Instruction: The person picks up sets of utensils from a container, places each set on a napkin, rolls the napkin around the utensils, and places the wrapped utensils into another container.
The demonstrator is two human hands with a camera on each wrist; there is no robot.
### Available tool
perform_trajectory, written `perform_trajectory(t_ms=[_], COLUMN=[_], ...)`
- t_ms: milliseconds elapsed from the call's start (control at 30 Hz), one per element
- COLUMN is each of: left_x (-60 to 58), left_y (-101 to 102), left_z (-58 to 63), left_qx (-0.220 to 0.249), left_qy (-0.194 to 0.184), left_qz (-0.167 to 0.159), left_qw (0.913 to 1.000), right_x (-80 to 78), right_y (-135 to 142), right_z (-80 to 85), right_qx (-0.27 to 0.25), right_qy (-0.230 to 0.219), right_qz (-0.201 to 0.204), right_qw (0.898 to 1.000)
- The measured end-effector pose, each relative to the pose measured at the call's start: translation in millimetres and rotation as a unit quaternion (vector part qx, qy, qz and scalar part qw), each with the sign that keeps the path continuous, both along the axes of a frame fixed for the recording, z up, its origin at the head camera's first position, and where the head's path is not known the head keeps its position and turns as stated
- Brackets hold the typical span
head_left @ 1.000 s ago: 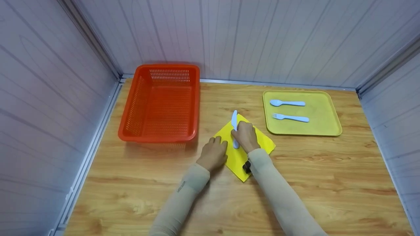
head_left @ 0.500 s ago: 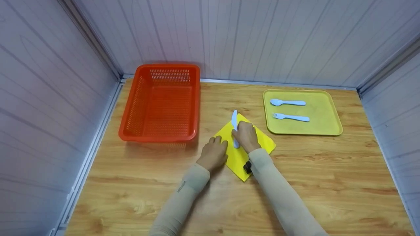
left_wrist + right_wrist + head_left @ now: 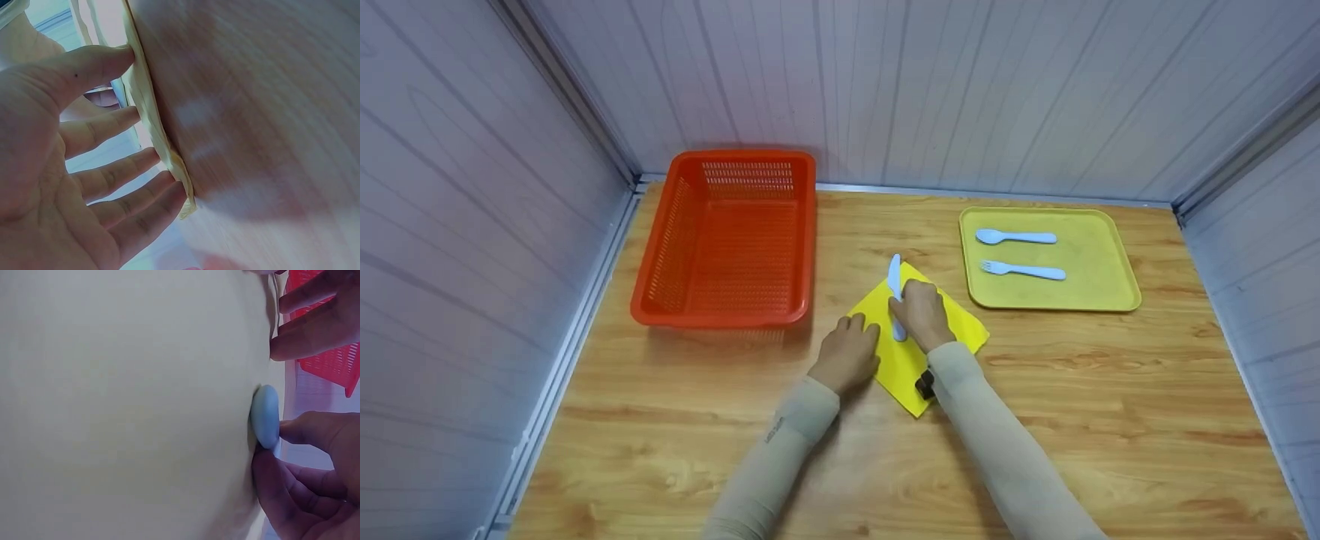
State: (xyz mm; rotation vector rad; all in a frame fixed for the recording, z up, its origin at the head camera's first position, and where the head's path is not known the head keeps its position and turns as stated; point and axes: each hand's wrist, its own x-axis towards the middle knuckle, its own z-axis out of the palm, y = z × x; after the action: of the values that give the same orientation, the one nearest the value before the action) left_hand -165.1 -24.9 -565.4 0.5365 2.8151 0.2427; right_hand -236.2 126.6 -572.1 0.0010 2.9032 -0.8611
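1. Yellow napkin (image 3: 898, 367): landmark for all places below; laid on the wooden table (image 3: 622, 450), one corner pointed toward the person.
2. Knife (image 3: 895, 277), pale blue: placed over the napkin, its blade tip extended just past the far-left edge, near the far corner.
3. Right hand (image 3: 924, 311): set over the napkin; the knife's handle is pinched between thumb and curled fingers.
4. Left hand (image 3: 846, 354): set at the napkin's left edge, which is touched by extended fingertips; nothing is clasped.
5. Spoon (image 3: 1018, 237) and fork (image 3: 1024, 271): laid on the yellow tray (image 3: 1087, 277), beyond and to the right of the napkin.
6. Red basket (image 3: 724, 321): stood beyond and to the left of the napkin.
7. Change: hands, knife and napkin are found unmoved against the earlier head pictures; a steady hold is judged, with no step advanced.
8. Views: the napkin's thin, layered edge is shown closely by the left wrist view. The pinch on the handle is shown by the right wrist view; in the head view it is largely hidden. Whether the knife's full length is rested on the napkin cannot be told.
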Motion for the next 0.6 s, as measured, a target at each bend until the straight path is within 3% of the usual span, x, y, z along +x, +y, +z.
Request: perform_trajectory(t_ms=[300, 400, 600], left_x=[-6.4, -11.2, -21.2], left_y=[6.5, 14.9, 42.4], left_z=[8.3, 13.2, 21.0], left_qx=[0.023, 0.020, 0.005], left_qy=[-0.011, 0.002, 0.048], left_qz=[0.004, 0.001, -0.038], left_qw=[0.9997, 0.9998, 0.9981], right_x=[-3.2, -7.2, -19.8], right_y=[22.1, 38.6, 82.0], right_z=[10.9, 18.1, 35.1], right_qx=[0.023, 0.028, 0.051], right_qy=[0.029, 0.056, 0.089], right_qz=[0.003, 0.009, 0.025], right_qw=[0.999, 0.998, 0.994])
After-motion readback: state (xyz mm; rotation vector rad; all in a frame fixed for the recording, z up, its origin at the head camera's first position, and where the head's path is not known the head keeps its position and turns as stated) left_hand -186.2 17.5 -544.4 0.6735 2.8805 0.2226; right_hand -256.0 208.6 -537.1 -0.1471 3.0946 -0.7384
